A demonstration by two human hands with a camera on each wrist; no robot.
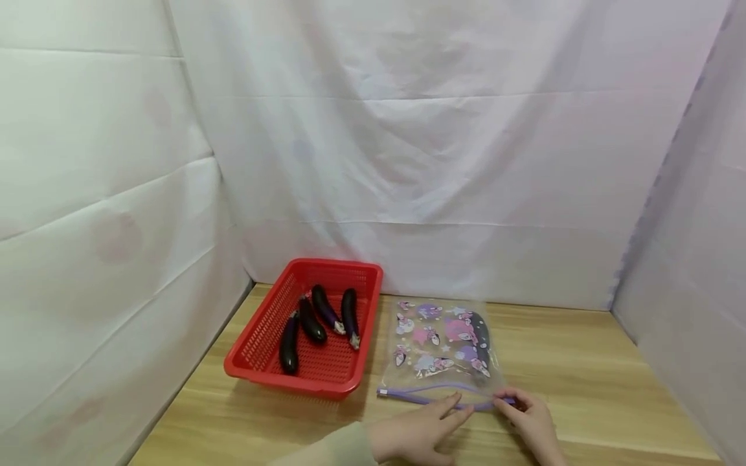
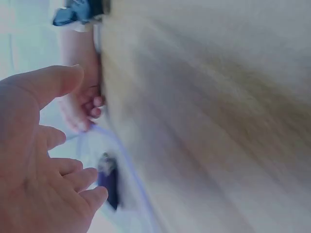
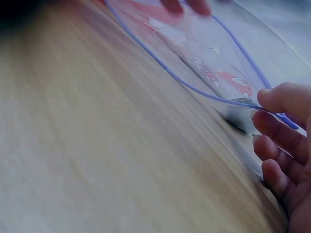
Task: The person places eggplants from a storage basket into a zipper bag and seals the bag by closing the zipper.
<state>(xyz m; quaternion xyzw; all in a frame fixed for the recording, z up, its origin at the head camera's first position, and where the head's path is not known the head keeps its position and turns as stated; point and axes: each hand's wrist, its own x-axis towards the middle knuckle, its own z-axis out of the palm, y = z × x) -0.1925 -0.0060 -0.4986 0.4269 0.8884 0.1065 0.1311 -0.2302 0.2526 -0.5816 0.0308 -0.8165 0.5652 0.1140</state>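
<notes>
Slider zip bag (image 1: 434,343) lies on surface (image 1: 583,369), right of red basket (image 1: 291,383), one eggplant (image 1: 481,340) inside. Right grip (image 1: 529,417) pinches mouth's right end; left grip (image 1: 422,430) unclenched, fingers extended at near edge. Basket holds four eggplants (image 1: 312,321).

The clear bag (image 1: 431,355) over there is printed with pink, purple and white blotches and stars; its zip strip (image 1: 408,396) is purple. The basket (image 1: 291,383) glows plain red round 4 glossy purple-black eggplants (image 1: 313,321). I see yellowish woodgrain on the desk (image 1: 583,362), whitish sheets (image 1: 408,162), faintly blotched pink, and a pale grey-green sleeve (image 1: 352,443).
</notes>
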